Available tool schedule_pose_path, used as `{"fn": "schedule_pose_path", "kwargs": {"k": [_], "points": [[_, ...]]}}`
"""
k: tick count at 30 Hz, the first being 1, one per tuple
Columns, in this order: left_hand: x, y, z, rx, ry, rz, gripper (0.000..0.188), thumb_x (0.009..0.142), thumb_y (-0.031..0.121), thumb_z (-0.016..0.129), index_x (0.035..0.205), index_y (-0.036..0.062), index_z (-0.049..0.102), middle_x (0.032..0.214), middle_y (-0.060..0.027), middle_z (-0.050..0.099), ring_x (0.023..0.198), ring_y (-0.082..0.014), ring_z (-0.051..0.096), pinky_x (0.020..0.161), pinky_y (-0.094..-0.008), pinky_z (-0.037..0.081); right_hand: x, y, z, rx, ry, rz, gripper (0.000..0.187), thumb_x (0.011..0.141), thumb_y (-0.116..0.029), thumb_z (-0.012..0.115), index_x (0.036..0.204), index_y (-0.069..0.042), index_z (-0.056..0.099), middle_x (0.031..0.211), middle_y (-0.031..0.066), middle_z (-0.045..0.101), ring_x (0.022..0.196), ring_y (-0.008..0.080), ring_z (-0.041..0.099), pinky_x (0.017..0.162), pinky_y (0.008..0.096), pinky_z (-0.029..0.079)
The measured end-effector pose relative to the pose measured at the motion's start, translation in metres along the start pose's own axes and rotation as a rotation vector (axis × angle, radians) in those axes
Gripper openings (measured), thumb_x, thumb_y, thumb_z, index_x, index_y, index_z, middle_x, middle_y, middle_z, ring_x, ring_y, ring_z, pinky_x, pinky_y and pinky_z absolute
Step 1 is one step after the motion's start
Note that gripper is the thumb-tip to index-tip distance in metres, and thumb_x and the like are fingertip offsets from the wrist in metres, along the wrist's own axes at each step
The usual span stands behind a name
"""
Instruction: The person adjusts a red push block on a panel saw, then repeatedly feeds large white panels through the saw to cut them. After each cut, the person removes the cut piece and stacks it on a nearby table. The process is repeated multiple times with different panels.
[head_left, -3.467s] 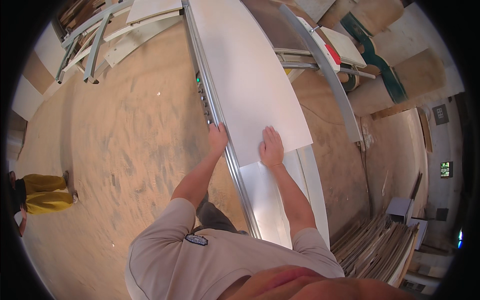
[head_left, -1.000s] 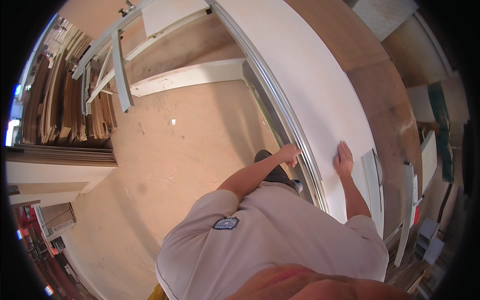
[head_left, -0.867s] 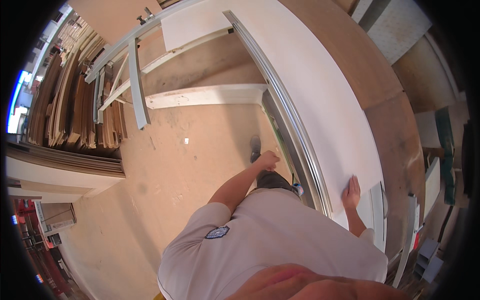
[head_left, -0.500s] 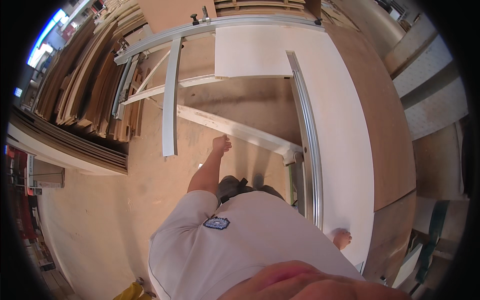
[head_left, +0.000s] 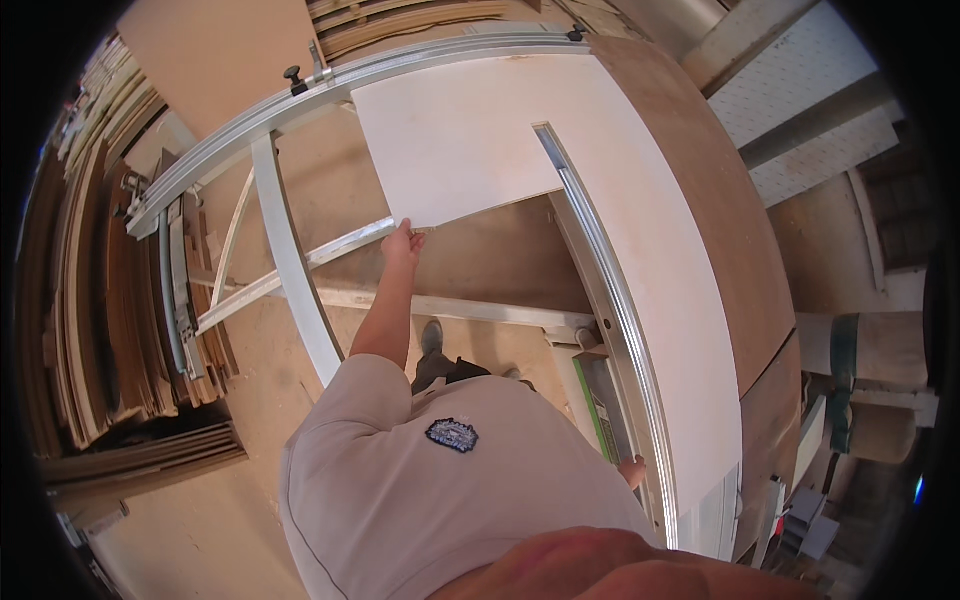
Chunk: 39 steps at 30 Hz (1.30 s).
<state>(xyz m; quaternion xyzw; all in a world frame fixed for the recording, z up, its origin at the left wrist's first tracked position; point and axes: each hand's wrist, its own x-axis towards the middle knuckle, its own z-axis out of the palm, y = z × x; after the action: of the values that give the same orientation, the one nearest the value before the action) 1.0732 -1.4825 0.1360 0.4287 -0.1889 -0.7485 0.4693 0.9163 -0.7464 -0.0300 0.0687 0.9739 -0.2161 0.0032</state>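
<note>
My left hand (head_left: 402, 244) reaches forward and is closed on the near left corner of a large white board (head_left: 455, 135). A pale support bar (head_left: 350, 242) runs beneath that corner. The board lies flat and bends in an L shape along the right side. At my right side, my right hand (head_left: 633, 471) rests by the edge of a long metal rail (head_left: 622, 330), its fingers partly showing and apart. My body hides the rest of that arm.
A metal fence (head_left: 400, 68) with a black knob (head_left: 292, 75) crosses the far side. A flat grey bar (head_left: 290, 255) juts toward me. Stacked wooden boards (head_left: 90, 290) stand at left. A brown table surface (head_left: 715, 190) lies right of the white board.
My left hand has moved forward and taken hold of the board's corner. My right hand has shifted left from the white surface to the rail. The view has turned and come closer.
</note>
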Motion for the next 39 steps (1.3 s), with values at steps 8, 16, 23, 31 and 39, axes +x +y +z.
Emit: {"fn": "schedule_pose_path", "kwargs": {"k": [8,16,23,31,39], "points": [[0.018,0.017,-0.043,-0.030,-0.053,0.028,0.017,0.094,0.014,0.067,0.098,0.0003,0.059,0.083,-0.0109,0.065,0.069,-0.0242,0.068,0.059,-0.0329,0.057,-0.059,-0.093,0.024,0.040,-0.071,-0.200,0.038,0.078,-0.015,0.065,0.112,0.000,0.068,0.109,0.0261,0.065,0.105,0.0441,0.060,0.091,0.0510,0.049],[0.007,0.028,-0.120,0.121,-0.053,-0.024,0.021,0.095,0.020,0.068,0.092,0.0041,0.055,0.082,-0.0088,0.064,0.073,-0.0228,0.068,0.063,-0.0332,0.056,-0.030,-0.141,0.006,0.118,-0.140,-0.196,0.037,0.081,-0.024,0.066,0.110,-0.002,0.067,0.105,0.0242,0.066,0.103,0.0400,0.062,0.085,0.0496,0.051],[-0.008,0.038,-0.130,0.140,-0.019,-0.057,0.020,0.096,0.023,0.067,0.093,0.0058,0.057,0.079,-0.0064,0.065,0.070,-0.0205,0.065,0.061,-0.0324,0.054,0.042,-0.164,0.023,1.531,-0.136,0.865,0.083,0.087,-0.059,0.068,0.143,-0.006,0.037,0.119,0.0171,0.055,0.100,0.0348,0.063,0.089,0.0653,0.051],[-0.042,0.044,-0.173,0.241,0.022,-0.208,0.025,0.098,0.029,0.063,0.097,0.0041,0.060,0.083,-0.0073,0.065,0.073,-0.0191,0.064,0.067,-0.0324,0.054,0.083,-0.193,0.046,2.089,-0.084,0.891,0.076,0.088,-0.064,0.062,0.111,0.006,0.045,0.091,0.0192,0.064,0.088,0.0363,0.067,0.091,0.0518,0.056],[-0.003,0.221,-0.075,1.730,-0.440,-0.383,0.036,0.091,0.031,0.070,0.083,-0.0037,0.070,0.067,-0.0093,0.069,0.056,-0.0172,0.067,0.056,-0.0319,0.054,0.045,-0.310,-0.025,0.744,-0.272,0.584,0.042,0.092,-0.037,0.065,0.108,0.002,0.061,0.085,0.0157,0.070,0.081,0.0281,0.070,0.069,0.0389,0.059]]}}
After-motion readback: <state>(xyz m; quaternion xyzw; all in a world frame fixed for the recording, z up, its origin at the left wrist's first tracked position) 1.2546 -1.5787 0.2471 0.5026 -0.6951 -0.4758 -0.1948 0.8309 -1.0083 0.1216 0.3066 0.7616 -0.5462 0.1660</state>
